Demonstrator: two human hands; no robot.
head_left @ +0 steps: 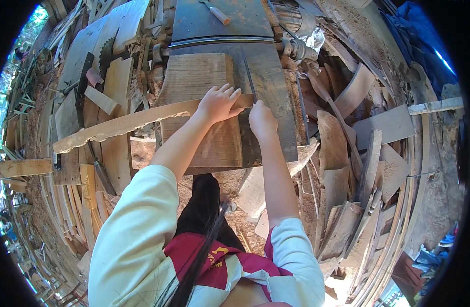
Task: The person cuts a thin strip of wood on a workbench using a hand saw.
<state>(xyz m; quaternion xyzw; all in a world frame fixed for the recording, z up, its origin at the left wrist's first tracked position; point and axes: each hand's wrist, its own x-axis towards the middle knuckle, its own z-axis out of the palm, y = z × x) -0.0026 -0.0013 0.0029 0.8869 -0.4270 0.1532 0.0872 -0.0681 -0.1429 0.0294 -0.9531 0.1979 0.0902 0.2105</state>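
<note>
A bare metal table edge [277, 77] flanks right fingers [256, 113] gripping a tool [249, 74].

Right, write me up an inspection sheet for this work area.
Surface: dark flat machine table, dusty.
Job's things: long wooden strip with one ragged edge, crossing over a thick board; dark thin tool near the strip's right end.
Clutter: wooden-handled tool at the far end; toothed circular blade and offcuts around.
Hands: left hand grips the strip; right hand grips the dark thin tool.
Cables: none clearly distinguishable.
Surroundings: blue sheeting, upper right.
</note>
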